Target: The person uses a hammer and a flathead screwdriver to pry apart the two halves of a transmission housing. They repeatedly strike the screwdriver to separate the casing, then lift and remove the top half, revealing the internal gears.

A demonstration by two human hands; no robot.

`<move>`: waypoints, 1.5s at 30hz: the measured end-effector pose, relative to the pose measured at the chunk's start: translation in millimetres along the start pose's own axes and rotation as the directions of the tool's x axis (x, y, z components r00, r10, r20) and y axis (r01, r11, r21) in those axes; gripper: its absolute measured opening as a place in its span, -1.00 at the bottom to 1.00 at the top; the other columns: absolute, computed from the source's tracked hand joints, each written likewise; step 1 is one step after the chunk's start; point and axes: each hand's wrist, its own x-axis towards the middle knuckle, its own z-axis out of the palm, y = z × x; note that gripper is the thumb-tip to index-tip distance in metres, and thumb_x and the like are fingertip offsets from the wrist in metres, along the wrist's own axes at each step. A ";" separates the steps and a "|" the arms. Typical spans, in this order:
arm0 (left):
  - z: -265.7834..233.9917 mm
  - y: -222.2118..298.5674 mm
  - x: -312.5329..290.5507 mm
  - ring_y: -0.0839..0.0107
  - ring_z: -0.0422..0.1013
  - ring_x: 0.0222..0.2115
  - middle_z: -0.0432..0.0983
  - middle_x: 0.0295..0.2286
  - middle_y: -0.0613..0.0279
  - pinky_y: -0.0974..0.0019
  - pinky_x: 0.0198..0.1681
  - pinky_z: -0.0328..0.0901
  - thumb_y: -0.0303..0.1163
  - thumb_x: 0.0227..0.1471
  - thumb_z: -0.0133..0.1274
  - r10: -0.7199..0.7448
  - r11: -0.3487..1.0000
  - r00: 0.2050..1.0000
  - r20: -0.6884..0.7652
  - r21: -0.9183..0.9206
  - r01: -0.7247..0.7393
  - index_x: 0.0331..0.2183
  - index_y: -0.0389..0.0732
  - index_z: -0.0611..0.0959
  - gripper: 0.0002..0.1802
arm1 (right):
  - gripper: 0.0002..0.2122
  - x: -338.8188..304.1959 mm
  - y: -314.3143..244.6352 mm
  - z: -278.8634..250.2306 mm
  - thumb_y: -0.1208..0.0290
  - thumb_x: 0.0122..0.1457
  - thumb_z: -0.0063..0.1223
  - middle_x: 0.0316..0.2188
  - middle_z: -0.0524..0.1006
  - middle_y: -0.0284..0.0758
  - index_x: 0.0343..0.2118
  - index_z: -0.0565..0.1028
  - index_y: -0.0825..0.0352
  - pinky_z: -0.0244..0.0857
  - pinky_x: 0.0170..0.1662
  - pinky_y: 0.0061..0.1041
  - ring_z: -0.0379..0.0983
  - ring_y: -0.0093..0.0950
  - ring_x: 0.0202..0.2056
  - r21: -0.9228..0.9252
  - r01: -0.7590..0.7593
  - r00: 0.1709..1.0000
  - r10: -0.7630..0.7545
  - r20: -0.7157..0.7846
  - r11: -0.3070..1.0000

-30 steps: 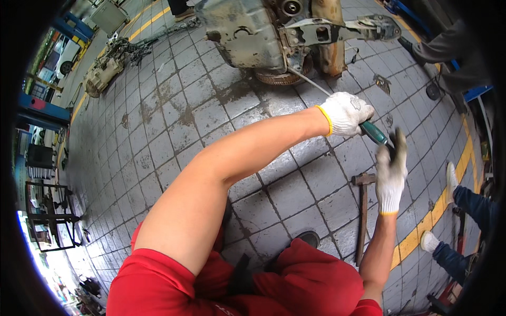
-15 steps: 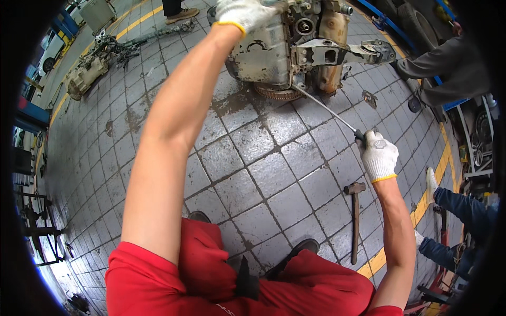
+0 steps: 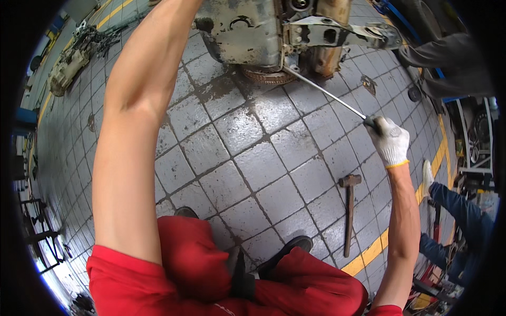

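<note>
My right hand, in a white knit glove with a yellow cuff, is closed round the black handle of a long screwdriver. Its thin metal shaft slants up to the left, and the tip meets the lower edge of a dirty car engine, beside the seam of its metal pan. A toothed ring shows under the engine. My left arm stretches up past the top edge of the picture, so the left hand is hidden. On the tiles near my right forearm lies a hammer with a wooden handle.
A metal bracket juts right from the engine, beside a rusty canister. Engine parts lie at far left. A person in a dark sleeve is at upper right; another person's blue trouser leg is at lower right.
The view has shifted, so the engine sits higher and my left glove has left the picture. My right hand has moved slightly right, still holding the screwdriver against the engine.
</note>
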 end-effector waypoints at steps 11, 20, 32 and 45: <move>-0.7 -44.2 16.0 -0.10 0.53 0.29 0.65 0.21 -0.21 -0.06 0.42 0.32 0.42 0.31 -0.01 -0.126 0.991 0.992 0.011 -0.054 0.126 0.26 -0.24 0.71 -0.05 | -0.70 -5.5 -69.9 -59.1 0.04 0.33 0.40 -0.38 0.69 -0.17 -0.26 0.64 0.19 0.54 -0.30 -0.07 0.70 -0.08 -0.38 -0.073 -0.136 0.991 0.135 -0.024 0.988; 9.2 -61.3 24.9 0.03 0.46 0.35 0.58 0.30 -0.07 0.01 0.47 0.24 0.37 0.42 -0.12 -0.094 0.984 0.994 0.048 -0.149 0.101 0.36 -0.06 0.62 -0.15 | -0.68 4.7 -32.7 -40.9 -0.02 0.24 0.47 -0.42 0.68 -0.29 -0.29 0.68 0.14 0.52 -0.33 -0.18 0.70 -0.19 -0.39 -0.024 -0.086 0.996 0.086 -0.007 0.996; 47.5 -105.7 61.7 0.21 0.37 0.43 0.48 0.41 0.12 0.10 0.53 0.14 0.30 0.56 -0.25 -0.028 0.971 0.998 0.057 -0.237 0.041 0.50 0.17 0.50 -0.26 | -0.65 2.6 -8.8 -32.2 -0.06 0.26 0.44 -0.43 0.68 -0.29 -0.35 0.66 0.16 0.53 -0.34 -0.21 0.71 -0.19 -0.39 0.028 -0.056 0.997 0.057 -0.045 0.998; 62.1 -107.1 79.0 0.31 0.41 0.38 0.49 0.41 0.19 0.23 0.48 0.21 0.19 0.62 -0.18 -0.065 0.807 0.974 0.217 -0.562 0.179 0.51 0.18 0.52 -0.34 | -0.66 10.7 28.7 -11.9 -0.01 0.19 0.53 -0.46 0.65 -0.31 -0.33 0.67 0.17 0.51 -0.36 -0.23 0.67 -0.23 -0.42 0.079 0.005 0.997 0.001 -0.075 0.997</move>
